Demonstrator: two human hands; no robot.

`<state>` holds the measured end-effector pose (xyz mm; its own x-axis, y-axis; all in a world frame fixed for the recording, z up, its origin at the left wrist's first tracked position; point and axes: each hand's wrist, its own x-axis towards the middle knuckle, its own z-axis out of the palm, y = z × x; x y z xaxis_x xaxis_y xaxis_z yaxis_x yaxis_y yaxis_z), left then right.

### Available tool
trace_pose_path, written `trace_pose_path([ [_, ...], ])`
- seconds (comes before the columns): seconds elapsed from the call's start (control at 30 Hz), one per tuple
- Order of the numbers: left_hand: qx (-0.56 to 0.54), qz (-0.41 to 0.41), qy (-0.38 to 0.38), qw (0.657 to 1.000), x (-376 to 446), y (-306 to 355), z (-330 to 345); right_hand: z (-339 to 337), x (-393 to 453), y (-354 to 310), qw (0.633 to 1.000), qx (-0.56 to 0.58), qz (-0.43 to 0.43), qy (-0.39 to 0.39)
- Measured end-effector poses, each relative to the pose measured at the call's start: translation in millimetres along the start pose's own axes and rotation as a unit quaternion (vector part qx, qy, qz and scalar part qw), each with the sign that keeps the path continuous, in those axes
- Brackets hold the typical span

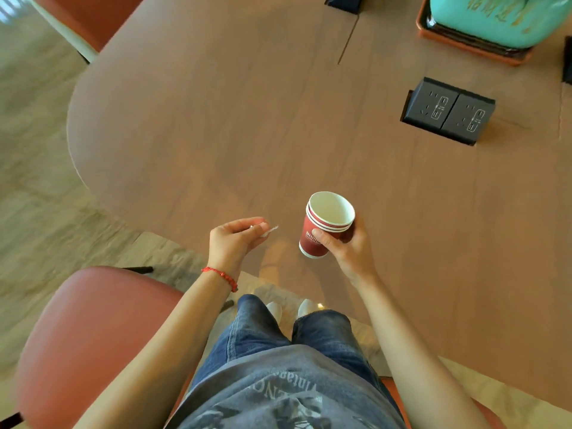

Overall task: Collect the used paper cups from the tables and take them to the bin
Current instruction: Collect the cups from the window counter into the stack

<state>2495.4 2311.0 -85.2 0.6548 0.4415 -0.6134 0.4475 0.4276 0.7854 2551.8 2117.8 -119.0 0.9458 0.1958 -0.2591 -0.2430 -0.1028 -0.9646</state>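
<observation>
Right hand [346,246] grips stacked cups [325,226]; thumb across front, fingers apparently behind.

One head-worn wide-angle view looks steeply down from close above; the table [247,119] fills its upper part

i see the right hand [346,246] gripping a stack of red paper cups [325,226], tilted, above the brown table [247,119]. the left hand [235,239] pinches a small white scrap [269,231] near the table edge. a black socket block [448,111] sits further back, a red chair [93,329] at my left.
</observation>
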Motion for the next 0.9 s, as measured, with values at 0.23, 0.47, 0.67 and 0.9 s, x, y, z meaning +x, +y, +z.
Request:
trace_pose_path([
  [0.23,-0.075,0.024,0.081,0.994,-23,-6,-45,43,1,-7,0.993,-0.027,-0.008,-0.113],
  [0.47,-0.150,0.074,0.179,0.970,-63,-41,-65,54,-2,-12,0.960,-0.071,-0.028,-0.268],
  [0.67,-0.224,0.061,0.296,0.927,-110,-80,-78,68,-16,-9,0.914,-0.098,-0.020,-0.394],
  [0.9,-0.305,0.103,0.414,0.851,-188,-126,-102,117,-71,-4,0.836,-0.136,-0.016,-0.532],
])
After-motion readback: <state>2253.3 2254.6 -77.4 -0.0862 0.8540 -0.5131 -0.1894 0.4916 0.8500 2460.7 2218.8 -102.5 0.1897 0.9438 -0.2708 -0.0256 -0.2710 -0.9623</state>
